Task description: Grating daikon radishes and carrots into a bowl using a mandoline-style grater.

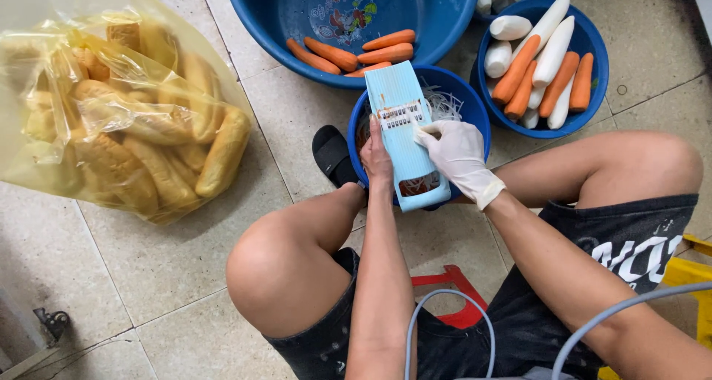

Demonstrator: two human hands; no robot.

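The slicer board [404, 131], a pale blue plastic one with a blade strip across its middle, lies slanted over the rim of a small blue bowl [471, 102] on the tiled floor [148, 261], between the person's bare knees. The left hand [376, 157] has its grip closed along the board's left edge, steadying it. The right hand [458, 152], in a white glove, presses down on the board's right side just below the blade; its fingers are curled, and whether anything sits beneath them I cannot tell. White shreds [443, 104] lie in the small bowl behind the board.

Just beyond it, a big blue basin [297, 24] holds a few peeled carrots [348, 54]. To the right, another blue bowl [593, 46] is piled with carrots and white radishes [552, 50]. A black sandal [334, 154] sits on the floor beside the small bowl. Off to the left, a yellow plastic bag [44, 24] is stuffed with bread rolls [222, 150]. A red stool [452, 295] shows under the person.
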